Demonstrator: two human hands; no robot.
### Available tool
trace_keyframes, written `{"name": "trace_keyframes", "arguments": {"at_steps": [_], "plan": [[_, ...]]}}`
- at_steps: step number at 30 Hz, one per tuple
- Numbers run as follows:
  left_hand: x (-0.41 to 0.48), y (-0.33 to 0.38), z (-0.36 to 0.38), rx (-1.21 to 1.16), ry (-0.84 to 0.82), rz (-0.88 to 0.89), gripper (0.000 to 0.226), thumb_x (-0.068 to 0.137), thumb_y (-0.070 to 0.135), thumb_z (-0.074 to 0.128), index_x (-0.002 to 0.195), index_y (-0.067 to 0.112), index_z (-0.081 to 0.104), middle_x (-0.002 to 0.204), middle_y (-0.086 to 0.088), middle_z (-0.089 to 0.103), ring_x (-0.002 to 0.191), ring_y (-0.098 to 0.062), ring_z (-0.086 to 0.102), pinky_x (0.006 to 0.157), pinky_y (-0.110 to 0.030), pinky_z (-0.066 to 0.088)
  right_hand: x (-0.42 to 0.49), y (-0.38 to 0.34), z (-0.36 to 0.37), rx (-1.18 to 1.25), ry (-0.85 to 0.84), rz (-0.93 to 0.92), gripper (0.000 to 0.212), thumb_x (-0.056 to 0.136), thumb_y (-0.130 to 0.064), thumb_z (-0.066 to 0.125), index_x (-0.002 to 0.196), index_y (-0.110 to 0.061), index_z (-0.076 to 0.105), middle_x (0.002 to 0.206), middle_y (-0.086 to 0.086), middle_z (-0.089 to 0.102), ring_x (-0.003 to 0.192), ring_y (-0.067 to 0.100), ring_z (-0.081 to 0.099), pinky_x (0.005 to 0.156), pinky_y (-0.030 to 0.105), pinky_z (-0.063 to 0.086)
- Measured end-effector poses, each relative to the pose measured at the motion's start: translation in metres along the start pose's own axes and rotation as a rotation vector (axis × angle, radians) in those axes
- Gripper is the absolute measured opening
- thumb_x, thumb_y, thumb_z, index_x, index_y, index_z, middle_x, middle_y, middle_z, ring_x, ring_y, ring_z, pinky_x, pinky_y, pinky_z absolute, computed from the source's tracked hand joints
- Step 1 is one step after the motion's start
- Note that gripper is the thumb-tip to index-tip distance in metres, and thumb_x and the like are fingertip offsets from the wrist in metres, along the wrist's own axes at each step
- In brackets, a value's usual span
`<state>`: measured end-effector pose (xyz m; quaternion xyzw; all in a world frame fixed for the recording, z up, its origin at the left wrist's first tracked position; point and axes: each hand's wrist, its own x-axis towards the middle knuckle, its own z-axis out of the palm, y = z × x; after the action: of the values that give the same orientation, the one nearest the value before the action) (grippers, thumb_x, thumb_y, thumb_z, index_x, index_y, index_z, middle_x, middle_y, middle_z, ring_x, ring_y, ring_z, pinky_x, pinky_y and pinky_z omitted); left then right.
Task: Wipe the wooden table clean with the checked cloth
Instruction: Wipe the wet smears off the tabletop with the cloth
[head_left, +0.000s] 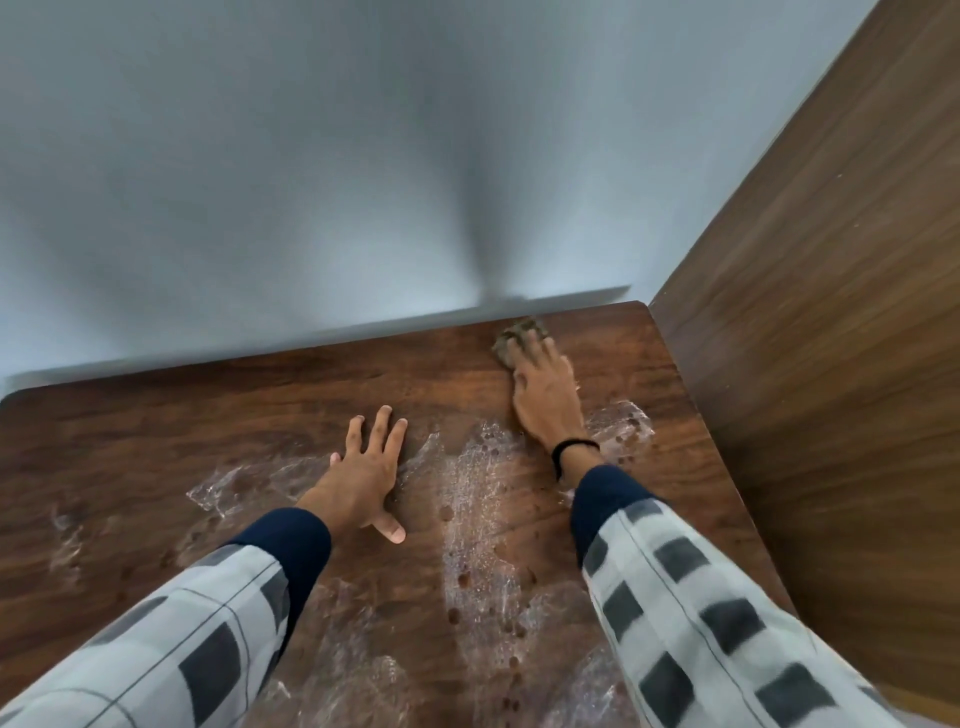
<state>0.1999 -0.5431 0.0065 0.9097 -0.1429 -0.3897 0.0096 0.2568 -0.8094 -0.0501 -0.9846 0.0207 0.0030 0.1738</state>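
Clearly the wiping is under way. The right hand (545, 395) lies stretched out near the far right corner of the dark brown wooden table (156, 441), its fingers laid flat over the small bunched brownish checked cloth (511, 338) and pressing it to the wood; the cloth is blurred and half covered, so its pattern is hard to read. The left hand (363, 473) grips nothing: it rests palm down with fingers spread, near the middle of the tabletop, seemingly as a brace.

Whitish soapy wet streaks (478, 509) lie between the two forearms and run on toward the near edge, with more patches to the left, so most of the surface seems not yet wiped. The next move probably calls for drawing the cloth back from the corner through these streaks, keeping it pressed down, and lifting the left hand clear when the cloth reaches it.

A pale grey-blue wall (311, 156) stands just behind the table's far edge, and a tall brown wood-grain panel (831, 312) stands close along its right side; both limit the sweep at that corner. A thin black band (571, 447) circles the right wrist.
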Motion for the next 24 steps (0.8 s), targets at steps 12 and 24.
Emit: {"name": "trace_keyframes", "arguments": {"at_steps": [12,24], "plan": [[0.002,-0.001,0.002,-0.030,0.000,-0.004,0.151,0.059,0.041,0.092,0.153,0.017,-0.024,0.153,-0.001,-0.042,0.144,-0.038,-0.029,0.116,-0.062,0.014,0.056,0.093,-0.050,-0.016,-0.029,0.244,0.055,0.104,-0.019,0.034,0.157,-0.025,0.024,0.167,0.005,0.012,0.153,0.029,0.010,0.121,0.052,0.017],[0.001,0.001,0.001,-0.031,0.002,-0.011,0.151,0.058,0.041,0.092,0.154,0.016,-0.022,0.154,-0.001,-0.041,0.145,-0.039,-0.027,0.115,-0.063,0.016,0.045,0.131,-0.060,-0.110,-0.055,0.089,0.054,0.106,-0.022,0.031,0.157,-0.033,0.015,0.166,0.001,0.007,0.153,0.025,0.008,0.124,0.048,0.011]]}}
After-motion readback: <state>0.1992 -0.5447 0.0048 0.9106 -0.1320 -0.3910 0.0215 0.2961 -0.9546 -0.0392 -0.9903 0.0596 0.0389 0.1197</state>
